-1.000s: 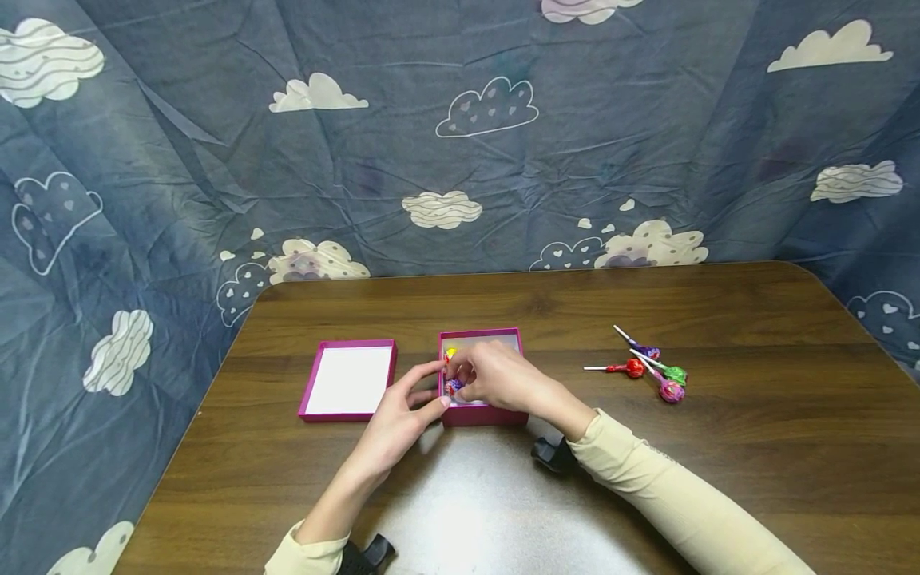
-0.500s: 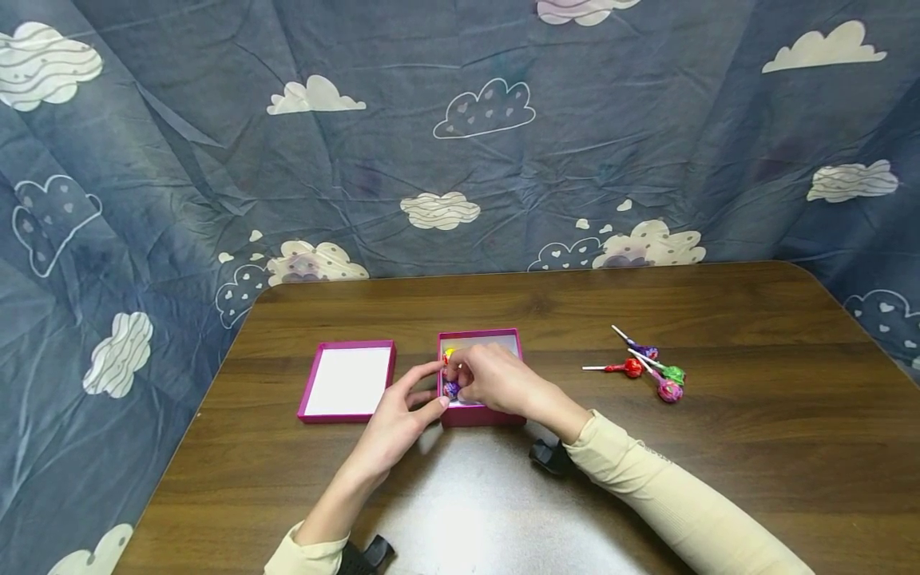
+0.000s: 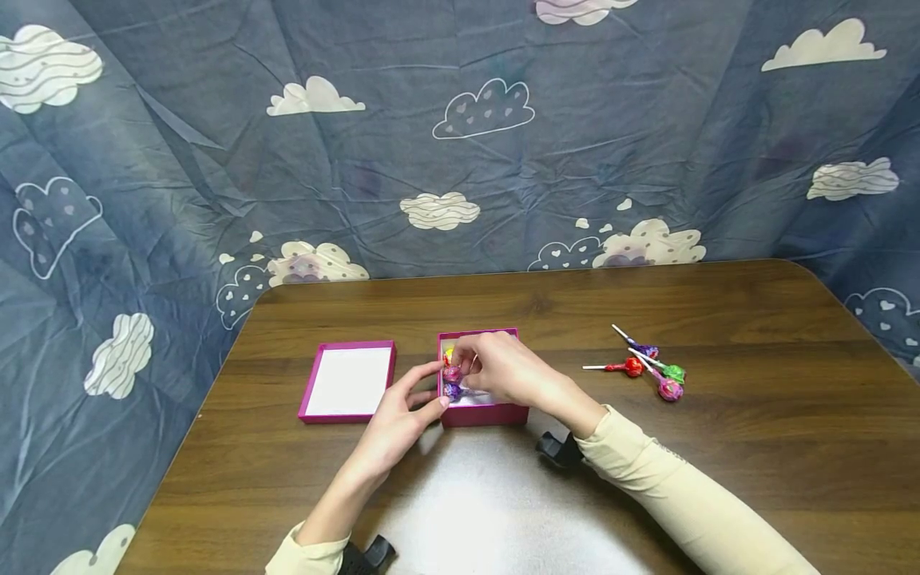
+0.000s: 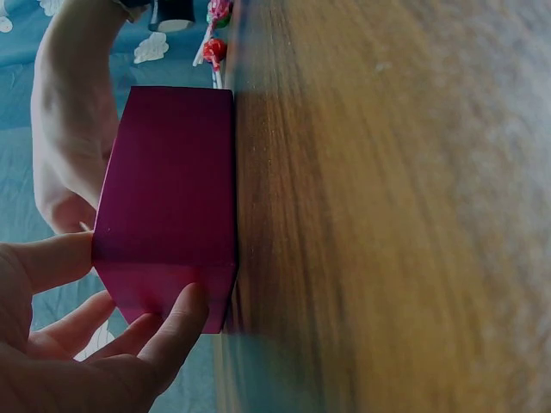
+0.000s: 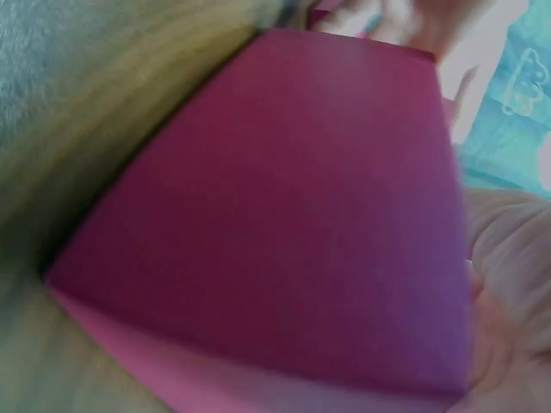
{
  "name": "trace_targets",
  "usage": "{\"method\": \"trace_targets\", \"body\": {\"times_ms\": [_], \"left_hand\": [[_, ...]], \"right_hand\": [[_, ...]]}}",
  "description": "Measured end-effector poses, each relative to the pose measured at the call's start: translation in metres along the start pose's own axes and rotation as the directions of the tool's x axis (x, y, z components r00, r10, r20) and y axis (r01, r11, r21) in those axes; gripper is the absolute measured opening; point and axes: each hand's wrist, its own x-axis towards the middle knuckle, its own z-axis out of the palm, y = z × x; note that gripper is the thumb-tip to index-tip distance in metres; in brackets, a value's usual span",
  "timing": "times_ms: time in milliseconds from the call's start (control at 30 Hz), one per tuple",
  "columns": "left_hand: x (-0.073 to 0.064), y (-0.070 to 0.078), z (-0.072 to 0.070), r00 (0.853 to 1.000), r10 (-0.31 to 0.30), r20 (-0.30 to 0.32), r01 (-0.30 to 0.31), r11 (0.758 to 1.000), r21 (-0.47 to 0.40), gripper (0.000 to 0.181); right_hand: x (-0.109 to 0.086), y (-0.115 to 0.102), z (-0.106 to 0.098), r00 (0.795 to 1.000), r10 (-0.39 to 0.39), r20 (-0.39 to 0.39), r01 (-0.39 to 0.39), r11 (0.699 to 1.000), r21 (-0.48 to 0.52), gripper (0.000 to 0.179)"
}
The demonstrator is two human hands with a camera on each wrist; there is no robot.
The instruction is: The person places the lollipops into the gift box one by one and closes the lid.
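Just left of the right fingers (image 3: 464, 346) lie lollipops (image 3: 451, 374).

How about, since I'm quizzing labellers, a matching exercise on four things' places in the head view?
1. shallow magenta square lid
2. green-wrapped round lollipop
3. left hand
4. right hand

A. over the open magenta square box
B. lying right of the box
C. touching the box's left wall
D. lying left of the box

Pairs: 1-D, 2-B, 3-C, 4-A

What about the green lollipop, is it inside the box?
No, in the head view the green lollipop lies on the wooden table, to the right of the magenta box.
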Motion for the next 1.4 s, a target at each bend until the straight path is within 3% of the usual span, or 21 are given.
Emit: {"method": "trace_targets", "body": {"times_ms": [533, 867, 1067, 1400], "left_hand": [[0.001, 0.000, -0.001, 1.000, -0.006, 0.008, 0.006, 1.000, 0.008, 0.050], [0.000, 0.000, -0.001, 1.000, 0.018, -0.001, -0.018, 1.000, 0.015, 0.050], [0.000, -0.001, -0.001, 1.000, 0.015, -0.004, -0.015, 1.000, 0.007, 0.050], [0.000, -0.001, -0.002, 1.000, 0.024, 0.005, -0.024, 1.000, 0.012, 0.050]], "right_hand": [[-0.042, 0.006, -0.039, 0.991, -0.004, -0.134, 0.013, 0.998, 0.066, 0.016], [-0.072, 0.027, -0.058, 0.980, 0.041, -0.194, -0.017, 0.992, 0.123, 0.016], [-0.087, 0.036, -0.066, 0.976, 0.080, -0.204, -0.059, 0.992, 0.110, 0.018], [-0.111, 0.054, -0.073, 0.976, 0.084, -0.201, -0.087, 0.996, -0.009, 0.025]]}}
